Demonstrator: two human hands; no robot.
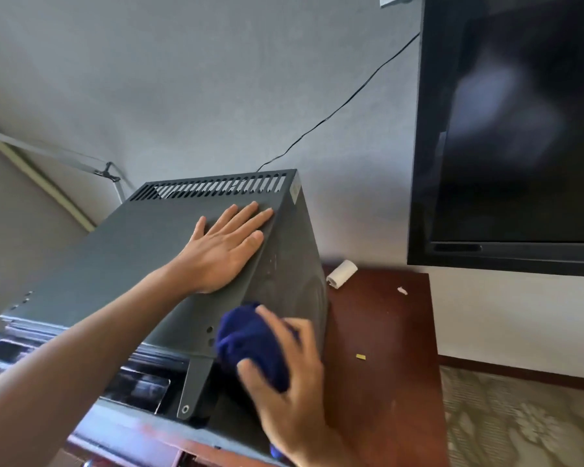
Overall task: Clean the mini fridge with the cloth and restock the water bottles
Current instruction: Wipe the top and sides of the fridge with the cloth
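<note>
While left hand (pixel 221 251) lies flat on dark-grey mini fridge (pixel 115 261); right hand (pixel 284 375) grip holds blue cloth (pixel 250 342)

Hotel room: wall-mounted TV (pixel 516 129), mini fridge (pixel 169 251) on wooden cabinet (pixel 385 332) (patterned carpet (pixel 526 423)).

Matt dark sheet-metal mini fridge (pixel 155 257); fuzzy blue cloth (pixel 250 342); glossy reddish wooden bench (pixel 385 332); glossy black television screen (pixel 520 129).
</note>
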